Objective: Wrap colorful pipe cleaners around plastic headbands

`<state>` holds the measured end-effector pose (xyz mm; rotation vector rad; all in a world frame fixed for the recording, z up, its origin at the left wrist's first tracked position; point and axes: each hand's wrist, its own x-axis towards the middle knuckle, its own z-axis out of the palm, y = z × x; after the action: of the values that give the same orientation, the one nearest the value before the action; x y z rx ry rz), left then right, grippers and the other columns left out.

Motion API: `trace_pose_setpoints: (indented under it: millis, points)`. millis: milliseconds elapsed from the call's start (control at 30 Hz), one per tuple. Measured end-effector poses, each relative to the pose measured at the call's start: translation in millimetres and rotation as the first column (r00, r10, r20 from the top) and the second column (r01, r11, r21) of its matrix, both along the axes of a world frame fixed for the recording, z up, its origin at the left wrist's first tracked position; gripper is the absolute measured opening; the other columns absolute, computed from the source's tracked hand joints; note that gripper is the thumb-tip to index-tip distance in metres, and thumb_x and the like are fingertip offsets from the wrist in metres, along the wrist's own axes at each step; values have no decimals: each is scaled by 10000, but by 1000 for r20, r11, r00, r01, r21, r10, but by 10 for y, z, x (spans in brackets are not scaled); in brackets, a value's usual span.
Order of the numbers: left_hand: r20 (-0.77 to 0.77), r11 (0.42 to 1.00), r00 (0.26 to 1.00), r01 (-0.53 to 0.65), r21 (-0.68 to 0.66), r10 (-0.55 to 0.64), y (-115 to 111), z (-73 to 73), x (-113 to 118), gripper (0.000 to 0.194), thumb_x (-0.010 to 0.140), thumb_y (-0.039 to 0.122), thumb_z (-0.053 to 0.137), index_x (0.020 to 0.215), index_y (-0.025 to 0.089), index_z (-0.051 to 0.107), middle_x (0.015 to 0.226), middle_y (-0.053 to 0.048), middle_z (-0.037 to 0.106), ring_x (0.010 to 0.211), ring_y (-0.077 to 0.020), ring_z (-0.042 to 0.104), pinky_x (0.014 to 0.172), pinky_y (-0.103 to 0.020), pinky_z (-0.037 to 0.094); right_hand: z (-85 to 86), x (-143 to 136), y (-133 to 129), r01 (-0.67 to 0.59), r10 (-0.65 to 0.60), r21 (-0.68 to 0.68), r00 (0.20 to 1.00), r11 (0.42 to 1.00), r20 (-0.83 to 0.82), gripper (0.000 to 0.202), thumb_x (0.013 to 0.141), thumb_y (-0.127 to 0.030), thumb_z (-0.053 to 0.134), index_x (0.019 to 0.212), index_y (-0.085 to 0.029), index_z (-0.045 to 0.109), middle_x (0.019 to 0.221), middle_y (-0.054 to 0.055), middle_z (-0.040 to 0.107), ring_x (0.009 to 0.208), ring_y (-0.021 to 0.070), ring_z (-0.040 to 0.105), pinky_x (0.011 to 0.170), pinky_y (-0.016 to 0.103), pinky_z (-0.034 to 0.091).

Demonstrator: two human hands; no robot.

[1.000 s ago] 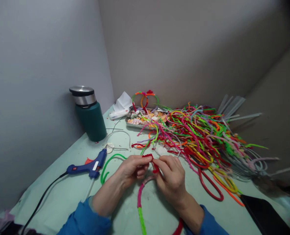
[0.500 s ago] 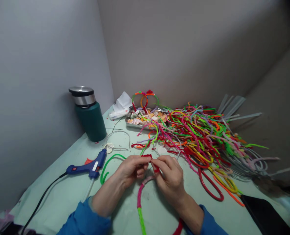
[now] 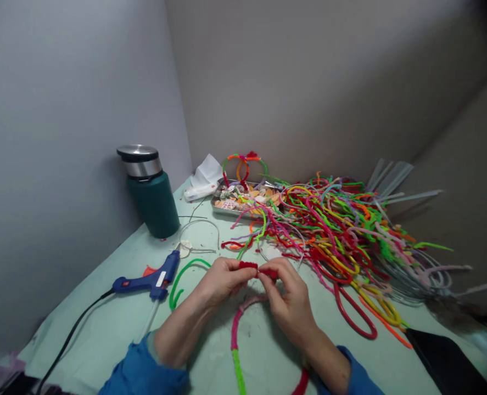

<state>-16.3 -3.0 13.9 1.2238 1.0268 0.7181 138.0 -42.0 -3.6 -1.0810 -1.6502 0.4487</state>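
Note:
Both hands meet over the front middle of the table. My left hand point(image 3: 225, 278) pinches the left part of a small red fuzzy piece point(image 3: 248, 266). My right hand point(image 3: 288, 293) holds its right part between thumb and fingertips, close beside the left fingertips. Below the hands lies a headband wrapped in pink, green and red fuzzy stems point(image 3: 235, 334), its right side partly hidden by my right forearm. A curved green stem point(image 3: 185, 267) rests left of my left hand.
A blue glue gun point(image 3: 158, 278) with a black cord lies at left, a green bottle point(image 3: 152, 203) behind it. At the back stands a metal tray point(image 3: 237, 213) of small pieces. Tangled colourful stems point(image 3: 329, 219) and red-handled scissors point(image 3: 352, 315) are at right, near a black flat object point(image 3: 441, 356).
The fingers of both hands have shifted on the red piece, and more of it shows. My right hand has turned slightly.

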Motion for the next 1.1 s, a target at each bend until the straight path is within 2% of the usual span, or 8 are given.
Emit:
trace_pose_setpoints:
  millis: [133, 300, 600, 767, 833, 933, 1033, 1100]
  points:
    - [-65, 995, 994, 93, 41, -90, 8, 20, -44, 324, 702, 394, 637, 544, 135, 522, 432, 70, 350, 419, -52, 255, 431, -238, 149, 70, 86, 44, -131, 108, -189, 986, 973, -126, 56, 835, -209, 560, 785, -190, 579, 791, 19, 558, 754, 160, 532, 678, 274, 415]
    - [-84, 983, 982, 175, 49, -170, 17, 25, -84, 346, 710, 398, 637, 526, 136, 505, 430, 70, 342, 424, -52, 259, 439, -237, 163, 64, 171, 100, -318, 180, -379, 917, 869, -356, 84, 757, -248, 637, 770, -182, 586, 721, -5, 560, 678, 140, 515, 619, 249, 412]
    - [-30, 961, 961, 277, 2, -276, 2, 84, -100, 271, 680, 365, 673, 645, 99, 640, 439, 43, 458, 420, -61, 332, 434, -223, 203, 81, 180, 81, -412, 183, -442, 862, 797, -473, 126, 687, -231, 685, 727, -175, 580, 650, -30, 546, 602, 117, 520, 568, 230, 419]
    - [-52, 954, 953, 297, -35, -298, -17, 133, -95, 275, 642, 364, 694, 664, 91, 671, 455, 43, 473, 427, -53, 326, 435, -218, 200, 120, 222, 93, -493, 299, -489, 856, 720, -422, 93, 741, -188, 625, 831, -168, 612, 724, -1, 617, 675, 140, 576, 634, 252, 452]
    - [-69, 956, 953, 291, -46, -294, -16, 126, -93, 273, 634, 364, 698, 659, 93, 666, 450, 47, 466, 423, -51, 317, 430, -220, 187, 125, 230, 98, -479, 336, -481, 872, 735, -355, 43, 771, -191, 601, 800, -164, 618, 711, 4, 617, 678, 142, 575, 638, 252, 451]
    - [-101, 965, 959, 260, -45, -264, -3, 99, -92, 254, 638, 351, 687, 600, 105, 633, 420, 57, 431, 407, -49, 295, 425, -226, 169, 129, 235, 91, -368, 312, -406, 929, 837, -199, 33, 786, -182, 592, 799, -174, 621, 743, 7, 604, 690, 142, 566, 650, 255, 452]
    - [-117, 969, 962, 244, -42, -247, 13, 77, -92, 250, 657, 329, 658, 534, 122, 589, 391, 61, 411, 390, -51, 288, 425, -234, 170, 130, 256, 75, -252, 252, -235, 967, 939, -27, 184, 788, -151, 590, 965, -199, 603, 924, 34, 593, 774, 150, 566, 720, 277, 459]
    - [-119, 970, 962, 241, -45, -244, 19, 73, -90, 252, 659, 321, 653, 516, 131, 570, 382, 60, 411, 385, -54, 295, 425, -238, 174, 123, 285, 75, -230, 239, -89, 966, 969, 99, 265, 799, -131, 576, 1051, -214, 576, 1031, 59, 564, 888, 173, 555, 792, 310, 448]
